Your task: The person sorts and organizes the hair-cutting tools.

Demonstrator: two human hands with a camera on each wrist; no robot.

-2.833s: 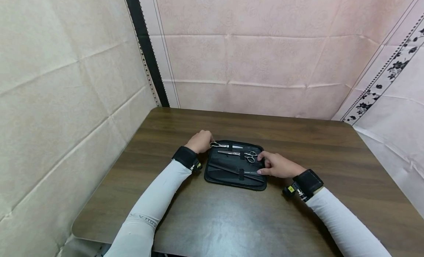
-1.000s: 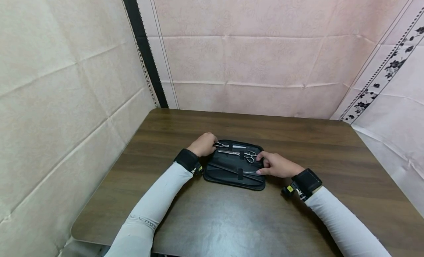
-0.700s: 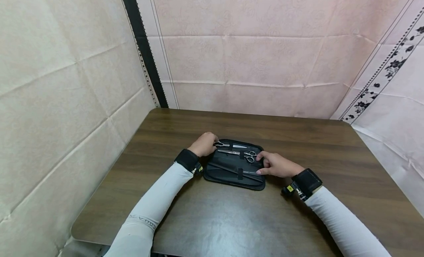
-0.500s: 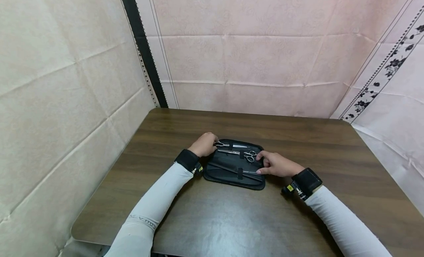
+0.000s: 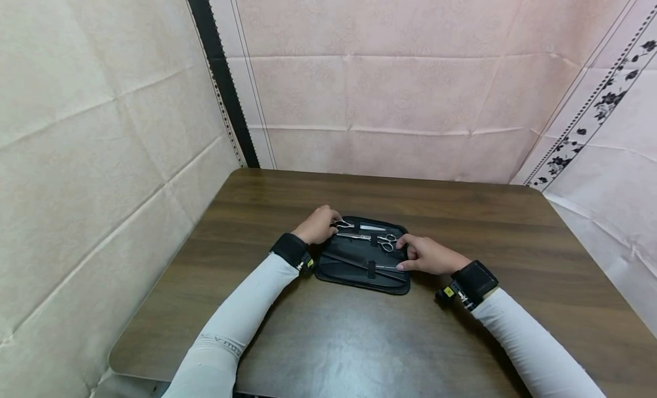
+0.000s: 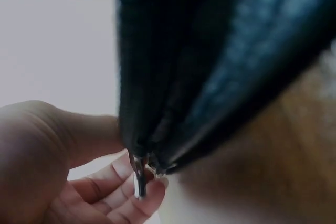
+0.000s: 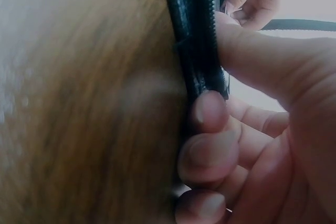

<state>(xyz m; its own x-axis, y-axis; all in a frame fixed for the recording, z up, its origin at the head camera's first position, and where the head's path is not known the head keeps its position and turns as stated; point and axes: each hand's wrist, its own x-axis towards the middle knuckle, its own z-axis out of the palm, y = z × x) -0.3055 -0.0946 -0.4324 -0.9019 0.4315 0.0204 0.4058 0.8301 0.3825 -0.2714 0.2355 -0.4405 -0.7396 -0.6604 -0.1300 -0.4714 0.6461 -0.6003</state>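
Btwn both hands (image 5: 316,225) (image 5: 432,255), blk case (image 5: 354,248) w/ scissors (image 5: 373,228) (image 5: 361,237)

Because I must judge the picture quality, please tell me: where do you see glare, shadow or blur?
Head view: soft glare on the near tabletop, dark shadow beside the right sleeve; left wrist view: the black case looms close and blurred before a washed-out background; right wrist view: the tabletop's grain is smeared, the right fingers sharper.

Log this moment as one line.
left grip: pinches far scissors by handle | right grip: holds case edge | near scissors: strapped in | case: open
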